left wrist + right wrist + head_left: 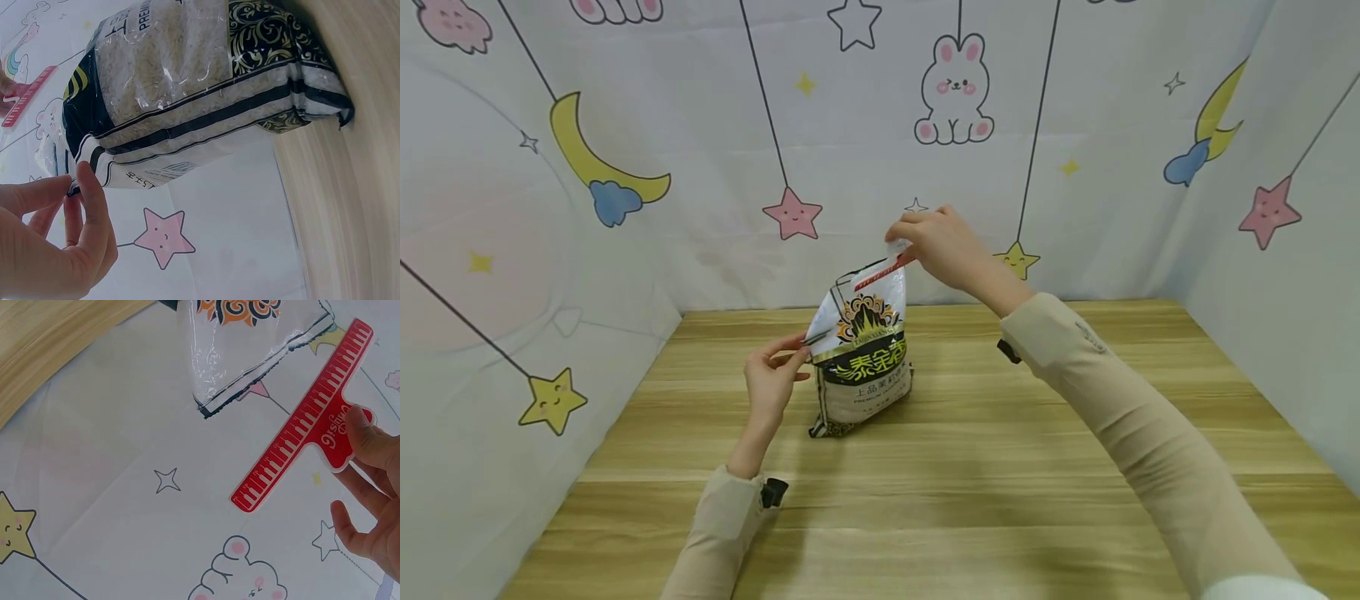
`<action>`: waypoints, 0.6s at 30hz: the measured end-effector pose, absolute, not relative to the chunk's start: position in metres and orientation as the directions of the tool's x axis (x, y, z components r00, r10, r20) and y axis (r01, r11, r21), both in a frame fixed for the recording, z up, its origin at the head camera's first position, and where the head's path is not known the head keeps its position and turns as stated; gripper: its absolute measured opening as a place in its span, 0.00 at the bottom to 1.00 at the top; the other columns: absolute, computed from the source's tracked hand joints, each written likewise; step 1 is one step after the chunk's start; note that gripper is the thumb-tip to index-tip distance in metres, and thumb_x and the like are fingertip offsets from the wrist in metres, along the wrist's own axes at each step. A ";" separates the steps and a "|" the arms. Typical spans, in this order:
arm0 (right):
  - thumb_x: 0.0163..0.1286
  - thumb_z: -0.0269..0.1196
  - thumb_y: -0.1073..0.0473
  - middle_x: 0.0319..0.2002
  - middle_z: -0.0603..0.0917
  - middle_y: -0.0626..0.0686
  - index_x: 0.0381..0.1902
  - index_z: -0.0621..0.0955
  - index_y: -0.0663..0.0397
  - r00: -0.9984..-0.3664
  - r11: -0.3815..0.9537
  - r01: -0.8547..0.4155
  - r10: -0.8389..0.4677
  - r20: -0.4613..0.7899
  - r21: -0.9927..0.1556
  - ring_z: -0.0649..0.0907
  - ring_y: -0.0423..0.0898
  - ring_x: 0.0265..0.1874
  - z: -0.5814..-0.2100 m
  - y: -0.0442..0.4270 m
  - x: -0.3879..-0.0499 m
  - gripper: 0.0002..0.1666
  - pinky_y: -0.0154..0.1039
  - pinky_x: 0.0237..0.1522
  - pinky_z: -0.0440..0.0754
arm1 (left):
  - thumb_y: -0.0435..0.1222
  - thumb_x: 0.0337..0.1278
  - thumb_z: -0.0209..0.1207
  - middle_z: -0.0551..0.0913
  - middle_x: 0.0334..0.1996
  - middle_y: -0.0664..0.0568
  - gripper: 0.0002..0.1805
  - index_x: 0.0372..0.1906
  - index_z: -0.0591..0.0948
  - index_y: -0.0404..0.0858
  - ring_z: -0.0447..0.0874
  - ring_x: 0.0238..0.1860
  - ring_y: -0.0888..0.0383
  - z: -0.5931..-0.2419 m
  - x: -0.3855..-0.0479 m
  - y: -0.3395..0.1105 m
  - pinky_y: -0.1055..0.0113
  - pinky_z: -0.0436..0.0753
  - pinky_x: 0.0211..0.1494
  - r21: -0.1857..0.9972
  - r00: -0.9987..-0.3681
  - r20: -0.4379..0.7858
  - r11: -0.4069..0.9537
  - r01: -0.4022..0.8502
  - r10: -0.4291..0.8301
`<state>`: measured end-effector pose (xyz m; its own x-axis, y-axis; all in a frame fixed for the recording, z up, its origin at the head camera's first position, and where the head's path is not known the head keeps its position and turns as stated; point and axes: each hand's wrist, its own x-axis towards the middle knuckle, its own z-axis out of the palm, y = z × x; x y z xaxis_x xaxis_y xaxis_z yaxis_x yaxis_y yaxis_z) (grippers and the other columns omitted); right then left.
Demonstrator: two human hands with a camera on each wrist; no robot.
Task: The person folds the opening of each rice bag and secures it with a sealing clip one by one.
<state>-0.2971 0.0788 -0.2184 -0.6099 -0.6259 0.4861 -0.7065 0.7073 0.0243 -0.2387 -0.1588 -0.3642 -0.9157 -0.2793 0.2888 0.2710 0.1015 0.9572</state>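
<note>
A bag of rice (863,358) stands upright on the wooden table, its upper part white and narrowing to a flat top edge. The left hand (771,375) pinches the bag's side fold between thumb and fingers; in the left wrist view, rice (169,56) shows through the clear panel. The right hand (943,246) is raised near the bag's top. It pinches the handle of a long red clip (306,419) printed with piano keys. In the right wrist view the clip is apart from the bag's top edge (269,369), which looks flat.
The wooden table (1000,500) extends around the bag on all sides. Behind it hangs a white cloth (865,133) printed with stars, moons and a rabbit, and similar cloth covers the left and right sides.
</note>
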 end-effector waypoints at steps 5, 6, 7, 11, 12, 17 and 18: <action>0.56 0.62 0.61 0.42 0.82 0.50 0.43 0.81 0.51 -0.606 0.707 -0.704 -0.646 0.464 0.063 0.79 0.46 0.41 -0.213 0.070 -0.297 0.14 0.41 0.36 0.64 | 0.24 0.47 0.59 0.78 0.27 0.51 0.12 0.41 0.81 0.28 0.81 0.25 0.63 -0.366 -0.239 -0.158 0.73 0.82 0.22 0.955 -0.913 0.296 0.101 0.278 -0.282; 0.56 0.62 0.62 0.42 0.82 0.50 0.43 0.81 0.51 -0.604 0.705 -0.706 -0.650 0.460 0.069 0.79 0.46 0.41 -0.212 0.069 -0.297 0.14 0.41 0.35 0.63 | 0.24 0.47 0.59 0.78 0.27 0.53 0.12 0.41 0.81 0.28 0.81 0.25 0.64 -0.366 -0.239 -0.159 0.73 0.82 0.22 0.955 -0.913 0.296 0.098 0.279 -0.282; 0.57 0.62 0.62 0.42 0.81 0.50 0.43 0.81 0.52 -0.603 0.703 -0.707 -0.654 0.457 0.073 0.79 0.46 0.41 -0.211 0.067 -0.297 0.14 0.40 0.35 0.63 | 0.24 0.47 0.59 0.78 0.26 0.54 0.12 0.41 0.81 0.28 0.81 0.25 0.65 -0.366 -0.239 -0.159 0.73 0.82 0.22 0.956 -0.913 0.294 0.096 0.278 -0.282; 0.58 0.60 0.62 0.42 0.81 0.50 0.43 0.80 0.52 -0.621 0.710 -0.700 -0.655 0.431 0.071 0.78 0.47 0.42 -0.208 0.061 -0.298 0.13 0.40 0.36 0.61 | 0.24 0.47 0.59 0.77 0.25 0.58 0.12 0.41 0.81 0.28 0.80 0.24 0.67 -0.365 -0.239 -0.158 0.73 0.82 0.22 0.958 -0.917 0.288 0.089 0.274 -0.277; 0.58 0.60 0.62 0.42 0.81 0.50 0.43 0.80 0.53 -0.629 0.713 -0.698 -0.655 0.420 0.067 0.78 0.47 0.43 -0.208 0.060 -0.299 0.13 0.40 0.37 0.61 | 0.24 0.47 0.59 0.77 0.25 0.58 0.12 0.41 0.81 0.28 0.80 0.24 0.67 -0.365 -0.240 -0.158 0.73 0.82 0.22 0.958 -0.917 0.288 0.087 0.274 -0.276; 0.61 0.57 0.65 0.42 0.80 0.50 0.43 0.79 0.53 -0.654 0.722 -0.691 -0.652 0.384 0.048 0.77 0.46 0.43 -0.206 0.052 -0.302 0.11 0.41 0.38 0.60 | 0.23 0.47 0.59 0.78 0.25 0.56 0.12 0.41 0.81 0.27 0.80 0.24 0.67 -0.365 -0.240 -0.158 0.74 0.82 0.21 0.956 -0.914 0.293 0.087 0.280 -0.280; 0.61 0.57 0.65 0.41 0.80 0.50 0.42 0.79 0.53 -0.656 0.722 -0.691 -0.651 0.382 0.043 0.76 0.46 0.43 -0.206 0.050 -0.302 0.11 0.40 0.38 0.59 | 0.23 0.47 0.59 0.78 0.26 0.54 0.12 0.40 0.81 0.27 0.80 0.23 0.67 -0.365 -0.239 -0.158 0.74 0.82 0.21 0.955 -0.913 0.295 0.088 0.282 -0.282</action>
